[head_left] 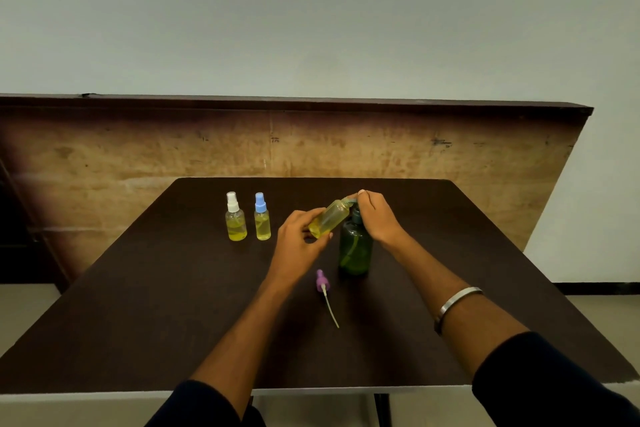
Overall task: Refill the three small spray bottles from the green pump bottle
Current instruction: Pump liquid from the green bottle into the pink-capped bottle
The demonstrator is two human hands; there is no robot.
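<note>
At frame centre, the left hand [300,242] curls its fingers round an uncapped clear plastic spray bottle of yellow liquid [329,217], tilted with its neck at the spout of the dark green translucent pump bottle [355,248]. The right hand [377,215] presses down on that pump head. A purple spray cap with dip tube [324,288] lies below on the dark brown table [138,305]. Left of centre stand a white-capped spray bottle [235,217] and a blue-capped spray bottle [262,217].

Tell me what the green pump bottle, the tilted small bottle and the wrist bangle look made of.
Green pump bottle: translucent tinted plastic, probably; its dip tube shows through. Tilted small bottle in the left hand: clear glossy plastic, likely; yellow liquid visible inside. Bangle: silvery metal by its sheen.
</note>
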